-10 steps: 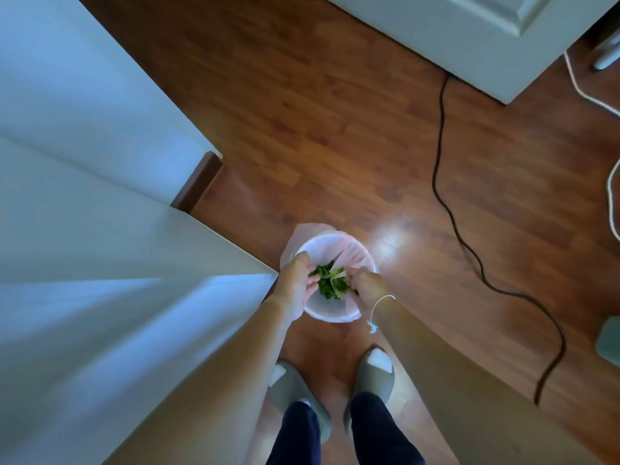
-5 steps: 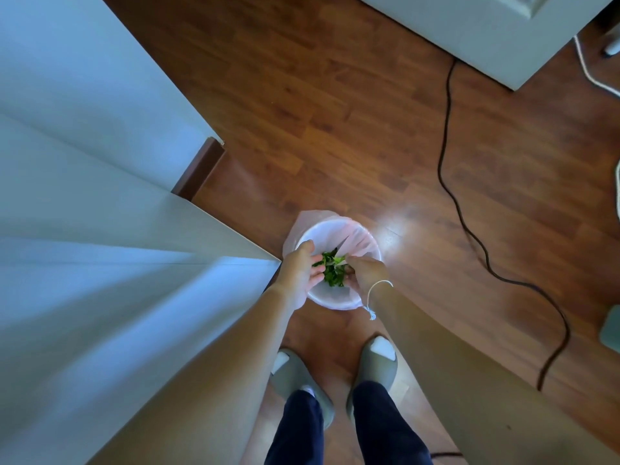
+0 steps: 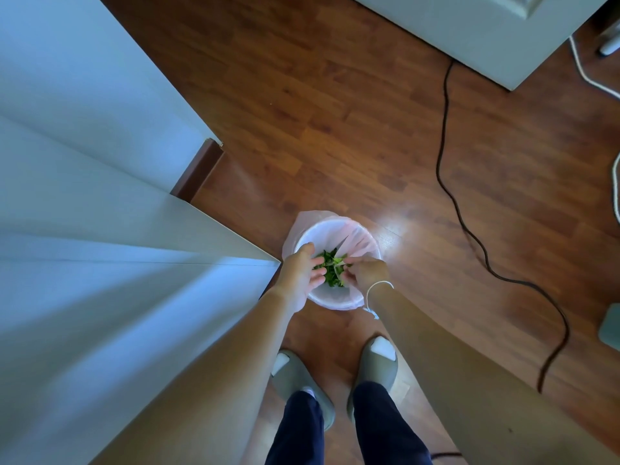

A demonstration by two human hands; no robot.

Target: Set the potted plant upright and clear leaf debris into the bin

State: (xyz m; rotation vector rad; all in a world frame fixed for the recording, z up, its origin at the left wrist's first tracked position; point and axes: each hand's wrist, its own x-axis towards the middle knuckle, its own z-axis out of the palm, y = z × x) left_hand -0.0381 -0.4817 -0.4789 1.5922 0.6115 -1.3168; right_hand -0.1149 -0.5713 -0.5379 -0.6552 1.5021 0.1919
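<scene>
A small white bin (image 3: 339,298) lined with a pale pink bag stands on the wooden floor just ahead of my feet. Over its mouth is a clump of green leaf debris (image 3: 332,271), bunched between my two hands. My left hand (image 3: 300,276) is on the left side, fingers spread apart with the tips against the leaves. On the right, my right hand (image 3: 367,271) has its fingers curled around the leaves; a white string loops its wrist. The potted plant is out of view.
A white panel (image 3: 134,297) fills the left, its sharp corner right beside my left wrist. A black cable (image 3: 469,229) snakes across the floor on the right. A white door (image 3: 486,35) is at the top right, and a grey object (image 3: 610,327) at the right edge.
Both hands stay over the bin with the leaves between them. My left hand's fingers have spread apart. The view has shifted slightly.
</scene>
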